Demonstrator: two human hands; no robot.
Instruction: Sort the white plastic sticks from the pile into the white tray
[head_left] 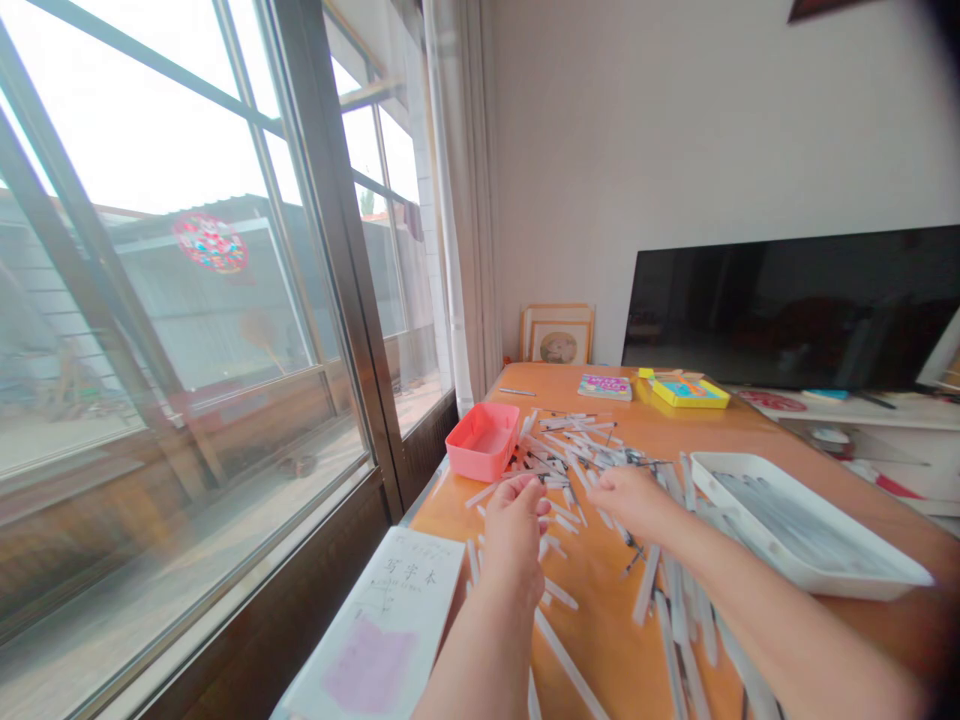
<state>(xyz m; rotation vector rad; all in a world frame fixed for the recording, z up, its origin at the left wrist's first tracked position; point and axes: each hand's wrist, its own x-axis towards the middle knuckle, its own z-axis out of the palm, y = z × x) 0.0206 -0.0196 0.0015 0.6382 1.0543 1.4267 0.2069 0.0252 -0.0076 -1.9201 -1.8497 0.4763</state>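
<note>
Both my hands reach over an orange wooden table (600, 640) strewn with several thin white sticks (577, 445), some with dark tips. My left hand (516, 525) is closed, its fingers pinched at what looks like a white stick near the pile's left edge. My right hand (626, 497) is curled with its fingers bent down into the pile; what it grips is hidden. A pink plastic box (484, 440) stands just left of the pile, near my left hand.
A white tray (802, 530) with more sticks lies at the right. A white booklet (382, 630) hangs over the near left corner. Books (679, 390) and a picture frame (556, 335) are at the far end, by a dark TV (795, 305). A large window (187, 300) runs along the left.
</note>
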